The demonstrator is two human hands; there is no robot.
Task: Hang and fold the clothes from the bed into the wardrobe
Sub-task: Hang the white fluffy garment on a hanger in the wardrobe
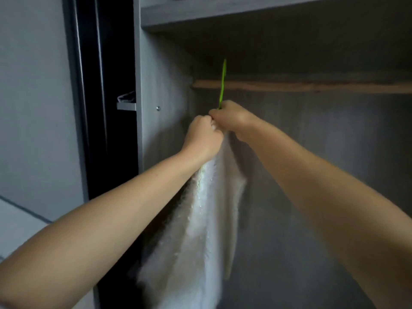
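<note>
A white fuzzy garment (200, 230) hangs down inside the grey wardrobe (312, 152), on a green hanger whose hook (222, 83) rises in front of the wooden rail (312, 86). Whether the hook sits over the rail I cannot tell. My right hand (231, 119) is closed around the base of the hook at the garment's top. My left hand (204, 137) grips the garment's upper edge just below and left, touching the right hand. The hanger's shoulders are hidden under the cloth.
A shelf (245, 12) runs above the rail. The wardrobe's side panel (151, 97) stands left of the garment, beyond it a dark gap with a small shelf (126, 105) holding folded cloth. A grey wall (33, 97) lies far left.
</note>
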